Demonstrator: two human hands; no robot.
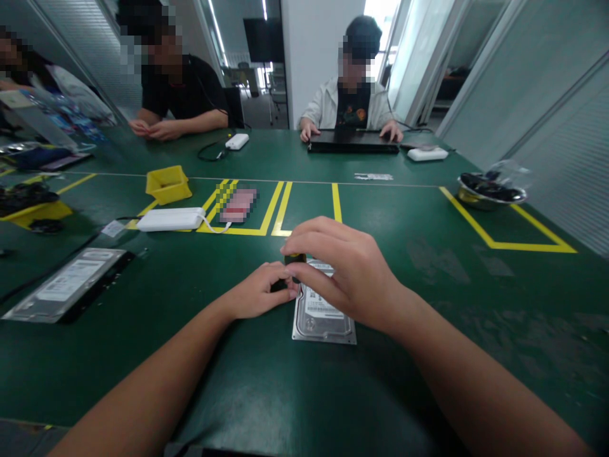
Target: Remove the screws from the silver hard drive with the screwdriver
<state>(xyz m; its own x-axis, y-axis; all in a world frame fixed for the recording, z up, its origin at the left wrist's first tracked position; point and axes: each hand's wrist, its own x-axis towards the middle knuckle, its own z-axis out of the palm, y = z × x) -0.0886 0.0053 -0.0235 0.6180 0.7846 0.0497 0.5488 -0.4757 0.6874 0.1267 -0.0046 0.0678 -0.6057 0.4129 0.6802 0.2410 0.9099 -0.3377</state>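
So I'm watching this through the head cam, and my right hand (349,266) is mid-frame, thumb and fingers pinched on a stubby dark tool (295,259) with a bit of yellow on it. It sits over the upper left part of a hard drive (326,317), which lies label up on the green table (247,381), just right of center. My left hand (261,292) is down at the drive's left edge, fingertips right by the tool; can't tell if they're gripping anything. Second drive (71,279) is over at the left of the frame, well apart. Little yellow bin (169,185) and a white box (171,219) are upper left, metal bowl (483,202) of dark stuff upper right. Two co-workers sit across the table, a third at the far upper left.
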